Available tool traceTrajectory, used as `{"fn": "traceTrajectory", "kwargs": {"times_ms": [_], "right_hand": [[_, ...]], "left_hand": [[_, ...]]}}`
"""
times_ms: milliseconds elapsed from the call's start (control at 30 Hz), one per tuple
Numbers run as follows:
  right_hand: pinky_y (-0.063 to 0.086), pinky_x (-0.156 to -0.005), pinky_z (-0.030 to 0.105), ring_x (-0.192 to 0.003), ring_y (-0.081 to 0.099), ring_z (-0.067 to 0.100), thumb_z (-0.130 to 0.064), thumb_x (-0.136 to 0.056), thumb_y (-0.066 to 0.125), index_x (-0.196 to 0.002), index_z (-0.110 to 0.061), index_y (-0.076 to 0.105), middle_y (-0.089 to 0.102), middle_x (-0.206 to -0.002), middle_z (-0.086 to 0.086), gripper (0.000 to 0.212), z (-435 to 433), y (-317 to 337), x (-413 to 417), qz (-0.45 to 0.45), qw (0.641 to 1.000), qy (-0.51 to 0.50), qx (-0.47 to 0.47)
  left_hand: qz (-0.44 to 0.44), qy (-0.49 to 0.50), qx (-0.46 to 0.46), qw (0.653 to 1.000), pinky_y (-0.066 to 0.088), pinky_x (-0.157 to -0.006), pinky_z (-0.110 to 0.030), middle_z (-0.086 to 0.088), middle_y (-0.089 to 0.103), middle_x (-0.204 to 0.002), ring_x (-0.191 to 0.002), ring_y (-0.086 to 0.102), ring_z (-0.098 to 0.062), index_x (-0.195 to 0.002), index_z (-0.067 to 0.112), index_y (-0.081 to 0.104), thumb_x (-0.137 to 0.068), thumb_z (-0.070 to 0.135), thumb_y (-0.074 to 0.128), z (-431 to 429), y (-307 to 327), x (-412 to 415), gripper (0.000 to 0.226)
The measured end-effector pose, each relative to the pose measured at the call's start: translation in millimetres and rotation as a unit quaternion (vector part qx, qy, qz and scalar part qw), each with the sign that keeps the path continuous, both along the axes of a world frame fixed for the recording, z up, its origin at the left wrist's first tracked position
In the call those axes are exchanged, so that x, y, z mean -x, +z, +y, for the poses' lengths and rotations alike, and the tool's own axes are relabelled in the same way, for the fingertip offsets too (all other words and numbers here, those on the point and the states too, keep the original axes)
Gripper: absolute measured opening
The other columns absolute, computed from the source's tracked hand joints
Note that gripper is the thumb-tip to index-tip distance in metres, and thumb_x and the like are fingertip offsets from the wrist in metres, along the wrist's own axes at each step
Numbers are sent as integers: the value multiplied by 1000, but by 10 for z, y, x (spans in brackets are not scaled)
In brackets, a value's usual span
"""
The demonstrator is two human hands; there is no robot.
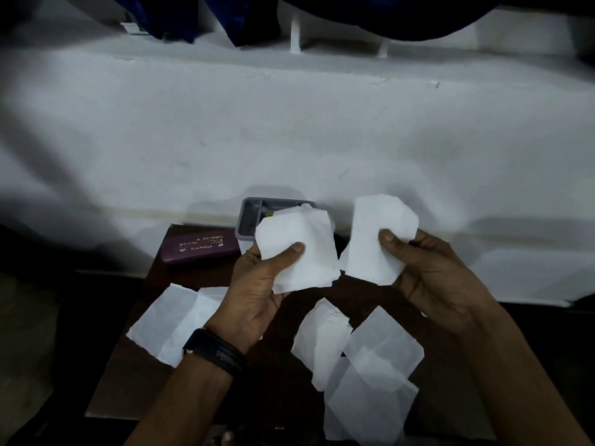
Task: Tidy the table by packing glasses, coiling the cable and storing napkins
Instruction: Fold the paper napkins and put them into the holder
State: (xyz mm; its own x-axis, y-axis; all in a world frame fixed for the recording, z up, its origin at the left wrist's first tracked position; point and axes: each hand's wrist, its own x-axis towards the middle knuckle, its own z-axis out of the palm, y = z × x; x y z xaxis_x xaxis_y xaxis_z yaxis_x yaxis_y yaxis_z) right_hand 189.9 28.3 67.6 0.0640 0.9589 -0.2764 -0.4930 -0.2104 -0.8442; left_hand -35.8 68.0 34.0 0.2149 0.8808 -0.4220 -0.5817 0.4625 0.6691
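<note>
My left hand [257, 284] grips a white folded napkin [309, 252] by its lower left corner, thumb on top. My right hand [431, 272] pinches a second white napkin [373, 239] at its right edge. Both are held up above the small dark table [128, 381], apart from each other. Several more white napkins lie flat on the table: one at the left [170, 320], others in an overlapping pile at the lower right [370, 365]. A purple glasses case [201, 246] lies shut at the table's back left. No cable is visible.
A grey open box [249, 217] stands at the table's back edge, partly hidden behind the left napkin. A white wall rises directly behind the table. Dark floor surrounds the table on the left and right. A black band sits on my left wrist [219, 352].
</note>
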Motion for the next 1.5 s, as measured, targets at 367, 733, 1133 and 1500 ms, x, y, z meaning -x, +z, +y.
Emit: {"fn": "traceTrajectory", "kwargs": {"times_ms": [367,733,1133,1500], "right_hand": [[63,-82,32,-104,76,24,-13,-82,81,-105,-15,80,80,-107,3,23,93,1,504,-162,985,38,-36],[59,-68,21,-93,78,13,-28,-81,85,-96,-22,83,81,-100,-3,17,117,-158,528,-183,983,6,20],[63,-75,40,-91,78,23,-29,-89,78,-95,-12,79,81,-94,4,18,109,-125,656,-162,984,-55,48],[55,-78,20,-83,70,-7,-28,-92,76,-86,-34,80,79,-89,-19,9,126,-163,507,-287,934,-206,-58]], "left_hand": [[-1,-45,-49,998,64,-72,-38,-23,74,-118,-100,76,-35,-120,-1,70,-66,-3,84,-83,-37,-113,56],[-12,-49,-53,997,63,-70,-36,-21,75,-116,-98,77,-33,-118,3,74,-70,-1,74,-75,-19,-131,48],[-26,-50,-4,998,64,-69,-38,-18,74,-121,-101,77,-27,-119,6,73,-99,22,60,-53,30,-98,29],[-23,12,7,1000,65,-78,-38,-12,76,-118,-102,76,-21,-121,8,69,-105,25,51,-25,-6,-103,29]]}}
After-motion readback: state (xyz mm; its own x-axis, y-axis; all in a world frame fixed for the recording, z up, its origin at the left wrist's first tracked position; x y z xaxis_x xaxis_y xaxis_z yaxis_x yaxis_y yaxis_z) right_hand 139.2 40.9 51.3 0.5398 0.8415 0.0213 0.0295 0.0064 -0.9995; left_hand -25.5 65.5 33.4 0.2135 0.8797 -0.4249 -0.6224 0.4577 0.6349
